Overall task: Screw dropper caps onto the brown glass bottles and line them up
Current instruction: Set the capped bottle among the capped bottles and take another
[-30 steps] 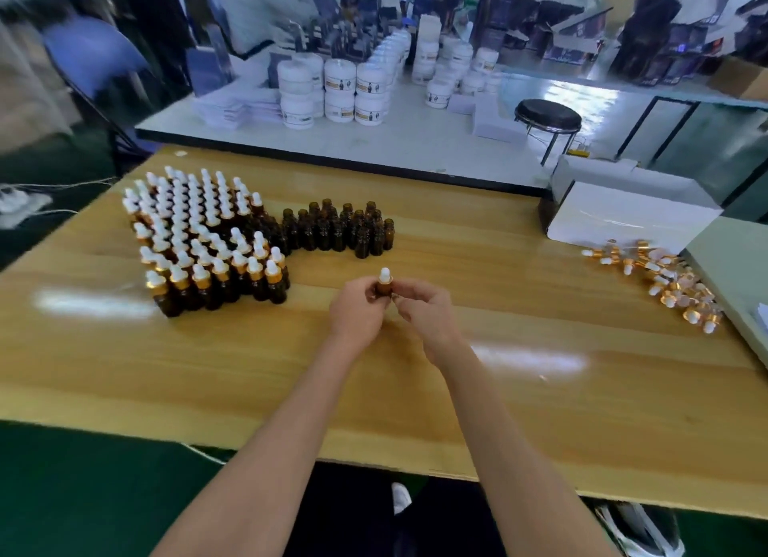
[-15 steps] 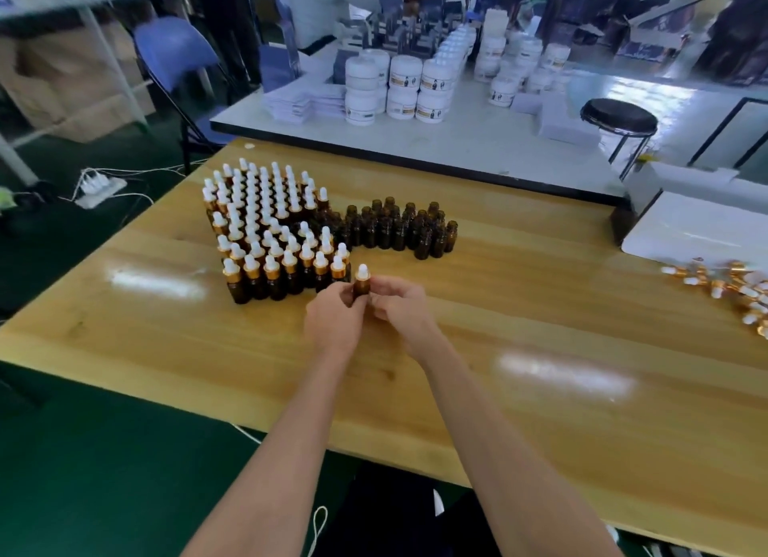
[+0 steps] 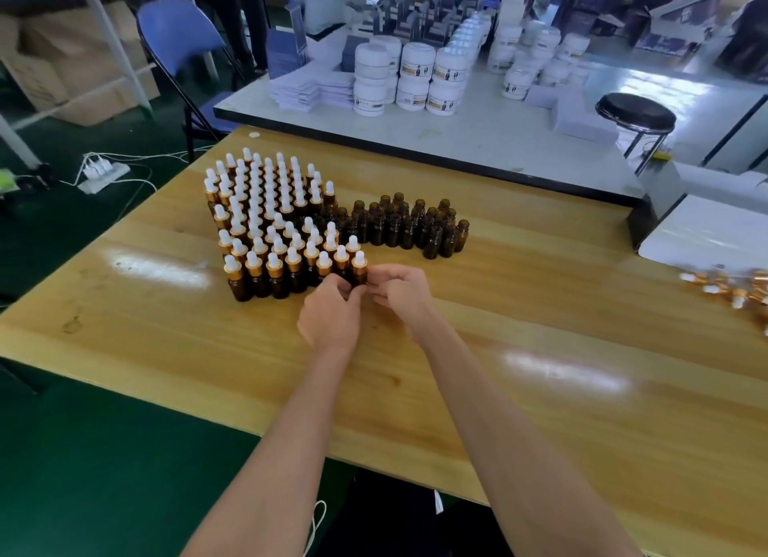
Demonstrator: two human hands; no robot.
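1. Capped bottle (image 3: 359,269) upright at the right end of the front row of capped bottles (image 3: 277,249), long axis vertical, white bulb on top, gold collar beneath
2. Left hand (image 3: 330,317) at 6 o'clock of that bottle, fingertips (image 3: 353,289) narrowed on its lower brown body; right hand (image 3: 401,292) at 4 o'clock, fingers curled narrow and just beside the base, actual contact too hidden to tell
3. Left hand the nearer one, judged to be doing the placing; right hand likely only steadying
4. Next neighbour in the row touching or all but touching at 9 o'clock of the held bottle, so no room that way; further capped rows packed close at 11 to 12 o'clock
5. Uncapped bottles (image 3: 409,226) clustered at 1 o'clock, near but apart, open necks up
6. Open room on the wooden table (image 3: 540,348) from 3 through 6 o'clock, hence the safe way out for both hands toward the body, straight off the glass
7. Loose dropper caps (image 3: 733,288) well apart at 3 o'clock near the table's right edge, closer to the right hand
8. Risk judged: a sideways drag on release tipping the tightly packed row like dominoes
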